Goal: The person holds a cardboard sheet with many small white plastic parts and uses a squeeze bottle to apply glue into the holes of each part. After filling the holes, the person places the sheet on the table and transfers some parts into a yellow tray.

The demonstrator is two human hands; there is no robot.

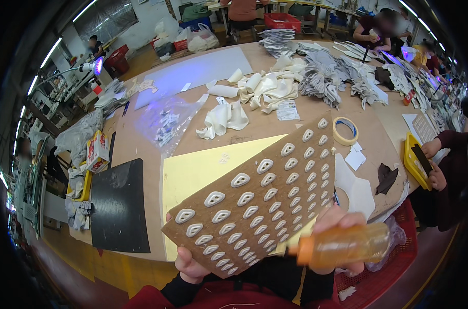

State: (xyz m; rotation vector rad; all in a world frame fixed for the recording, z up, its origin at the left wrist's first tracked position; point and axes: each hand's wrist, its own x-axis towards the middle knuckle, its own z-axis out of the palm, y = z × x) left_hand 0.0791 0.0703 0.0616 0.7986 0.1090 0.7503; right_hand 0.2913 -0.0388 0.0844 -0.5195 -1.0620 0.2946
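My left hand (190, 265) grips the near lower edge of a brown cardboard board (275, 216), holding it tilted up above the table. The board carries rows of several small white teardrop-shaped ring pieces (240, 179). My right hand (337, 221) is closed around a translucent amber squeeze bottle with an orange nozzle (342, 246). The nozzle points left, close to the board's lower right edge. Under the board lies a pale yellow sheet (203, 170) on the wooden table (316, 110).
A black mat (119, 203) lies at the left, a tape roll (345, 131) at the right, white curled pieces (223, 117) and grey stacked pieces (321, 77) further back. A person's hands (434, 162) work at a yellow tray on the right. A red crate (383, 278) stands below.
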